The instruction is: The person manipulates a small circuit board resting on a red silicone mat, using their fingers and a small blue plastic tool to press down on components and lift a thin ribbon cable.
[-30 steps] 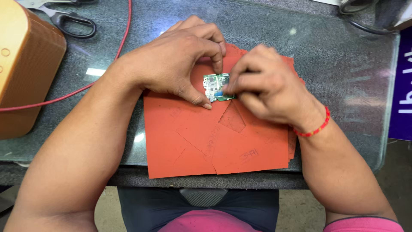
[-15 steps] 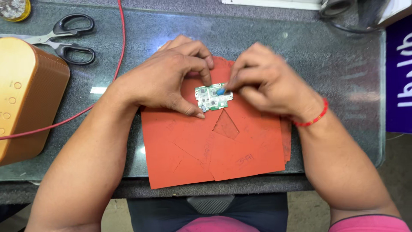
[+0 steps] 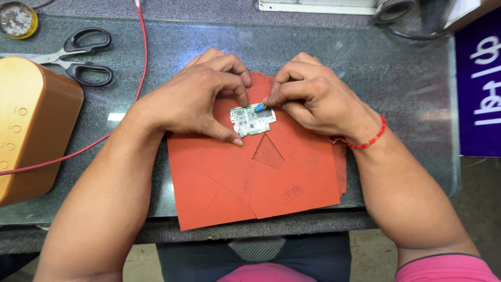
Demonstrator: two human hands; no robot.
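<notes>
A small green circuit board (image 3: 252, 120) lies on an orange-red rubber mat (image 3: 261, 177). My left hand (image 3: 201, 99) pins the board down, thumb at its lower left corner and forefinger at its top edge. My right hand (image 3: 310, 96) pinches a small blue-tipped tool (image 3: 259, 107) whose tip touches the board's upper right part. A red thread band circles my right wrist. The mat has a triangular cut just below the board.
The mat lies on a grey stone-like counter (image 3: 365, 62). Black-handled scissors (image 3: 78, 55) lie at upper left beside a tan box-shaped device (image 3: 31, 125). A red wire (image 3: 140, 57) runs across the left side. A round tin (image 3: 17, 19) sits in the corner. A purple sign (image 3: 477, 83) stands at right.
The view has shifted down, so hands and board sit lower in frame. My hands stay on the board; the blue tool tip now shows at the board's upper right.
</notes>
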